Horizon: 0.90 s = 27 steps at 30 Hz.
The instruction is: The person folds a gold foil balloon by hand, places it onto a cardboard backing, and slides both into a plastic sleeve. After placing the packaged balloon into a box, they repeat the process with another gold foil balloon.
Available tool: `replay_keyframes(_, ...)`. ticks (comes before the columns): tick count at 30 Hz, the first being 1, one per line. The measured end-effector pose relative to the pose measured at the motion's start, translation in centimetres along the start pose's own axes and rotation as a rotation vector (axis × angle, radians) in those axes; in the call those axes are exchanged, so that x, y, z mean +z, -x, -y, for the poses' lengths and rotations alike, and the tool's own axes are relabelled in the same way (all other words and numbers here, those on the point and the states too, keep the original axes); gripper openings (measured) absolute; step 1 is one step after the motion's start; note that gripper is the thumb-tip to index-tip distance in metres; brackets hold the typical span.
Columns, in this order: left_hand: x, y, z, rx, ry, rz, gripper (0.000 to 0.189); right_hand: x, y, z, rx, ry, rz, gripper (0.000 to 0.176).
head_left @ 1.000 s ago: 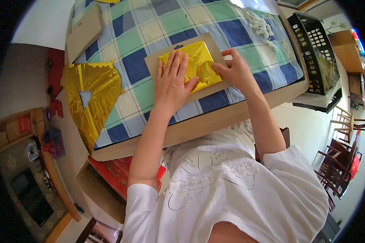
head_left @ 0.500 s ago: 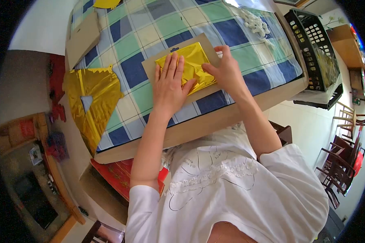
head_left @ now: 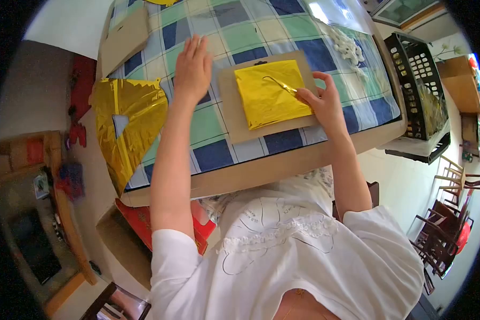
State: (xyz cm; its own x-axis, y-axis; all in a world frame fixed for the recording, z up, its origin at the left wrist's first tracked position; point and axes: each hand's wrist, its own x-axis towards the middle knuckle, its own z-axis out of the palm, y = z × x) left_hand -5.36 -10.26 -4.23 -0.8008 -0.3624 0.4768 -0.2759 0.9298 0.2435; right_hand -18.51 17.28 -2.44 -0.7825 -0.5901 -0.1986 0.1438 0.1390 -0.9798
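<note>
A square of folded gold foil (head_left: pixel 269 104) lies on a brown cardboard sheet (head_left: pixel 232 125), which has a hanging slot at its top edge. My right hand (head_left: pixel 327 104) grips the sheet's right side, thumb on the foil and fingers at the cardboard edge. A shiny curved crease runs across the foil from the thumb. My left hand (head_left: pixel 192 72) is over the checked cloth to the left of the sheet, apart from it, fingers stretched out and holding nothing. Further left, a larger piece of gold foil (head_left: pixel 136 106) with a hole hangs over the table's edge.
Another cardboard piece (head_left: pixel 127 40) lies at the back left of the checked tablecloth (head_left: pixel 208 157). White string-like material (head_left: pixel 348 47) lies at the back right. A black plastic crate (head_left: pixel 410 72) stands beyond the table's right side. A red box (head_left: pixel 138 221) is below the front edge.
My left hand has come off the foil and moved up and left. The foil looks flatter, and the cardboard with it appears further right. My right hand stays at the sheet's right side.
</note>
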Motion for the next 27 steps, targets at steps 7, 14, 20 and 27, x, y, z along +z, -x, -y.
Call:
replay_keyframes(7,-4.3,0.3,-4.6,-0.115,-0.052,0.370,0.026,-4.9,0.0,-0.3,-0.002,-0.013,-0.095,0.048)
replay_keyframes(14,-1.4,-1.3,-3.6,0.140,-0.112,0.211,0.020,-5.9,0.0,-0.4,-0.026,0.014,-0.101,0.047)
replay_keyframes(20,-0.7,-2.5,-4.1,0.024,-0.077,0.279,0.006,-5.0,0.4,0.1,-0.008,0.078,-0.109,0.047)
replay_keyframes(27,-0.4,-2.2,-6.3,0.026,0.141,0.198,0.005,-1.9,0.3,0.0,-0.032,0.142,-0.016,0.049)
